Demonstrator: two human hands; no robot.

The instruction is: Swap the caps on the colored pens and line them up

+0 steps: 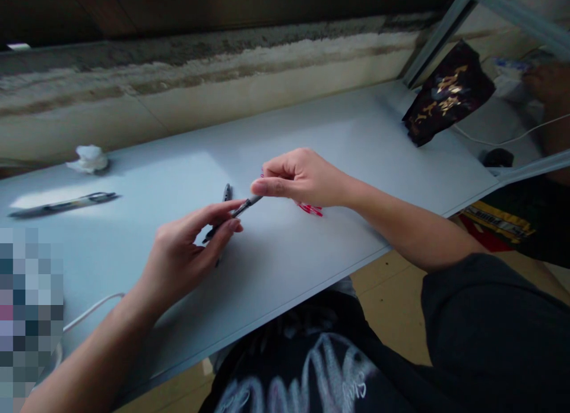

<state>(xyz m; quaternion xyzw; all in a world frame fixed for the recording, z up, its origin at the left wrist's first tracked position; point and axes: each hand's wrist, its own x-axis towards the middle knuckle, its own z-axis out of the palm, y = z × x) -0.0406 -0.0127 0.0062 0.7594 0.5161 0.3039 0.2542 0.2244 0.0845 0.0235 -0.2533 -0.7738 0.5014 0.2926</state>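
Above the table, my left hand (196,238) grips a dark pen (243,207) between thumb and fingers. My right hand (294,178) pinches the other end of that pen with thumb and forefinger; its remaining fingers are curled. Behind my left fingers a second dark pen (227,192) lies on the table, partly covered by the hand. Something red and white (310,209) shows beneath my right hand, mostly hidden, so its kind is unclear.
A clear-barrelled pen (62,205) and crumpled white tissue (89,159) lie on the white table (285,276) at left. A dark packet with gold writing (447,95) stands at the back right by a metal frame (439,39). A white cable (93,309) runs near my left forearm.
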